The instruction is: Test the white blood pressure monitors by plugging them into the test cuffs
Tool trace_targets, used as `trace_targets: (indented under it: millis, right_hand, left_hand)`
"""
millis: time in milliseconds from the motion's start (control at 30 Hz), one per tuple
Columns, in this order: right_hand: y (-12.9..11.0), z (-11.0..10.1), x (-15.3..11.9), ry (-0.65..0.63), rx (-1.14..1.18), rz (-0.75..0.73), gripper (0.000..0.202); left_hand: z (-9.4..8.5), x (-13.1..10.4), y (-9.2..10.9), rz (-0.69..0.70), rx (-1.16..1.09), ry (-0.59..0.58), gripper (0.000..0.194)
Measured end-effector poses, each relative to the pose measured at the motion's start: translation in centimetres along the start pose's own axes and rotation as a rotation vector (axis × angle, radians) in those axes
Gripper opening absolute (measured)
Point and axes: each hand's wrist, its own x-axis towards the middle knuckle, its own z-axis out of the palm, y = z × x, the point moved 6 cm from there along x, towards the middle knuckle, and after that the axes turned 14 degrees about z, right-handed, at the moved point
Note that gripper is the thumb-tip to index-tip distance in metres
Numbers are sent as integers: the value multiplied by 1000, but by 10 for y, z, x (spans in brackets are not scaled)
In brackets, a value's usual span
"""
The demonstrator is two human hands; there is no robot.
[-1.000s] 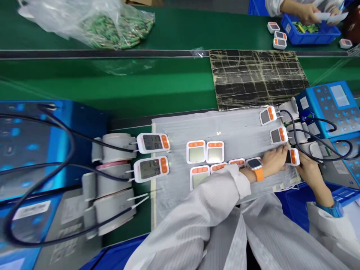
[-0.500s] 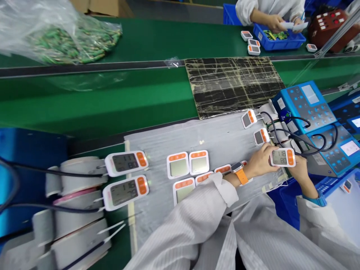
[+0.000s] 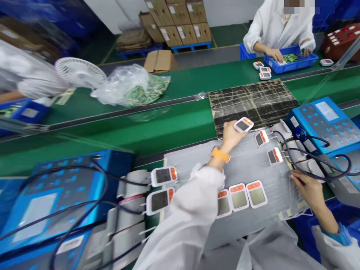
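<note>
My left hand (image 3: pixel 231 135), with an orange watch band on its wrist, grips a white blood pressure monitor (image 3: pixel 243 124) by its left side. That monitor is raised over the far edge of the grey mat (image 3: pixel 244 161), near the dark taped sheet. My right hand (image 3: pixel 311 191) is at the mat's right edge, fingers stretched and apart, beside the white cuffs (image 3: pixel 309 168); I see nothing in it. Two plugged-in monitors (image 3: pixel 261 138) lie just beyond it. A row of monitors (image 3: pixel 239 197) with blank screens rests on the mat, partly behind my left sleeve.
Two monitors (image 3: pixel 162 176) are plugged in at the left. Blue tester boxes (image 3: pixel 327 120) with black hoses flank the mat. Across the green bench, a co-worker's hands are at a blue bin (image 3: pixel 292 67). A bag of green parts (image 3: pixel 146 90) and a white fan (image 3: pixel 80 71) stand farther left.
My left hand has carried the monitor leftward and away from me, off from my right hand. My right hand has let go of it. The head view has swung, showing more at the left.
</note>
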Motion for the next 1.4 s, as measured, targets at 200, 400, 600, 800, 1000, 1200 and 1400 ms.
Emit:
trace_targets:
  millis: [200, 400, 600, 800, 1000, 1200, 1400]
  right_hand:
    - [1, 1, -6, 15, -51, -47, 25]
    - [-11, 0, -10, -23, -27, 19, 31]
    - [-45, -4, -4, -134, 31, 81, 24]
    - [-69, 28, -7, -440, 493, 381, 28]
    - [-57, 23, -15, -251, 459, 534, 30]
    - [-37, -5, -15, -128, 139, 290, 33]
    - [-19, 5, -7, -250, -342, -167, 36]
  left_hand:
    - [35, 56, 35, 160, -205, -205, 46]
    - [45, -116, 60, 287, 634, -884, 44]
    - [57, -211, 76, 423, 618, -942, 78]
    - [53, -188, 96, 648, 103, -803, 81]
    - [81, -181, 101, 503, 205, -656, 90]
    - [108, -175, 86, 423, 41, -567, 72]
    - [120, -179, 58, 333, -329, -425, 68]
